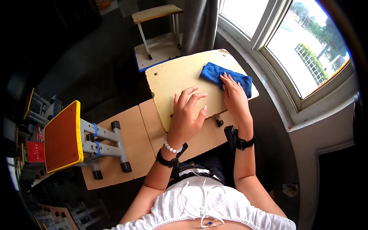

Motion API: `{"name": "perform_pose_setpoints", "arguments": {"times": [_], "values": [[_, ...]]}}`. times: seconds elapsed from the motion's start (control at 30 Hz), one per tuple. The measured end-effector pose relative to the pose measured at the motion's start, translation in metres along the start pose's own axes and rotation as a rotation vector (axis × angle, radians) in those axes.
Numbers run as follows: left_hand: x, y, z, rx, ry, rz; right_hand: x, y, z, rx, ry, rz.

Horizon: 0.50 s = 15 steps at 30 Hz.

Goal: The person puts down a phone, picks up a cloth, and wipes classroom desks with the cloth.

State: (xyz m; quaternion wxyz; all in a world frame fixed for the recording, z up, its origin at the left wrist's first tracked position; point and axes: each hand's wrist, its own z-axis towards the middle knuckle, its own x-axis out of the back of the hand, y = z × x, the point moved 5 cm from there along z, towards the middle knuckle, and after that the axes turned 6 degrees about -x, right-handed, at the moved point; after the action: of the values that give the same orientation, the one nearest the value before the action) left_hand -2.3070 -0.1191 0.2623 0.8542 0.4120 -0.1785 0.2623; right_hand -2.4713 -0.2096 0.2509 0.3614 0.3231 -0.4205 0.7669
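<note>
A folded blue cloth point(212, 73) lies on the right part of a pale yellow stool seat point(172, 82), near the window side. My right hand point(234, 94) rests on the cloth with its fingers stretched out and pressing flat on it. To its left, my left hand point(188, 113) is over the same seat with its fingers spread and slightly bent, holding nothing. The seat has worn, chipped edges and stands above a light brown desk top point(126, 134).
An upturned stool with an orange, yellow-edged seat point(61, 136) lies on the desk at left. Another stool point(157, 14) is at the back beside a grey curtain point(199, 27). The window sill point(268, 86) runs along the right. A red item point(35, 151) is at far left.
</note>
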Motion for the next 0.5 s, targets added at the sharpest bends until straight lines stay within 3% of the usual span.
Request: {"name": "perform_pose_setpoints", "arguments": {"times": [0.13,0.27,0.33,0.5], "values": [[-0.002,-0.003,0.001,-0.029,0.049,0.024,-0.020,-0.019,0.019,0.065,-0.143,0.100],[0.000,-0.010,-0.001,0.044,0.168,0.166,-0.029,-0.083,-0.023,0.310,-0.379,0.339],[0.002,-0.009,-0.003,0.040,0.170,0.132,-0.028,-0.097,-0.045,0.386,-0.323,0.448],[0.006,-0.002,-0.005,-0.001,0.218,0.229,-0.007,-0.095,-0.065,0.308,-0.280,0.338]]}}
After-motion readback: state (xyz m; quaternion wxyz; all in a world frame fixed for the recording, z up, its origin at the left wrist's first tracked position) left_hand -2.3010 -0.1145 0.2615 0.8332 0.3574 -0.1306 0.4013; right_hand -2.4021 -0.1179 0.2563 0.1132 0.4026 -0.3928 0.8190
